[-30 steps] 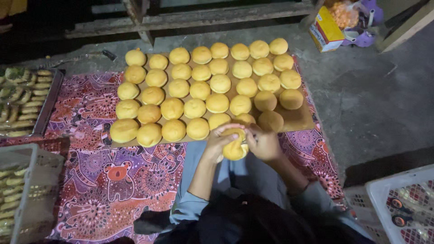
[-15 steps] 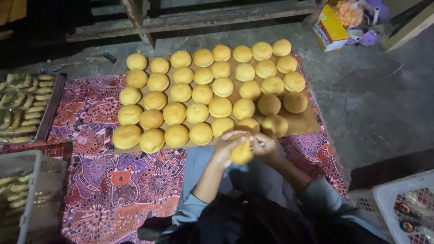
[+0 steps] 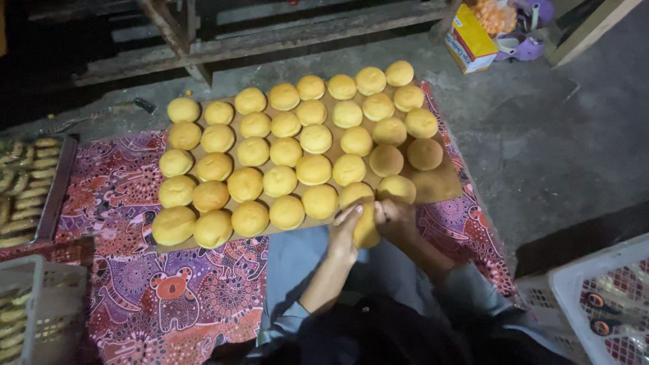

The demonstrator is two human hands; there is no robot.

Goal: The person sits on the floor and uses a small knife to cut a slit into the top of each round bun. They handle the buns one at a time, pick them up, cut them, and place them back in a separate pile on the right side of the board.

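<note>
- A golden-yellow bun (image 3: pixel 366 231), smooth and matte, is held just below the middle of the frame, at the near edge of the brown board (image 3: pixel 443 186).
- The bun is seen edge-on, so that it looks oval; its long axis runs nearly up and down the frame, and which face is turned where cannot be told.
- It is clasped from both sides: the left hand (image 3: pixel 345 233) is closed on its left flank, the right hand (image 3: pixel 395 220) on its right flank, fingertips meeting near its top.
- Much of the bun is covered by the fingers; only a narrow strip shows between them.
- Above the hands, rows of round buns (image 3: pixel 284 145) of the same colour are laid on the board, most touching their neighbours.
- The board lies on a patterned purple-red cloth (image 3: pixel 169 297) spread on the grey floor.
- A white crate (image 3: pixel 595 297) is cut off at the lower right; a tray of pale pastries (image 3: pixel 20 189) is cut off at the left edge and hard to make out.
</note>
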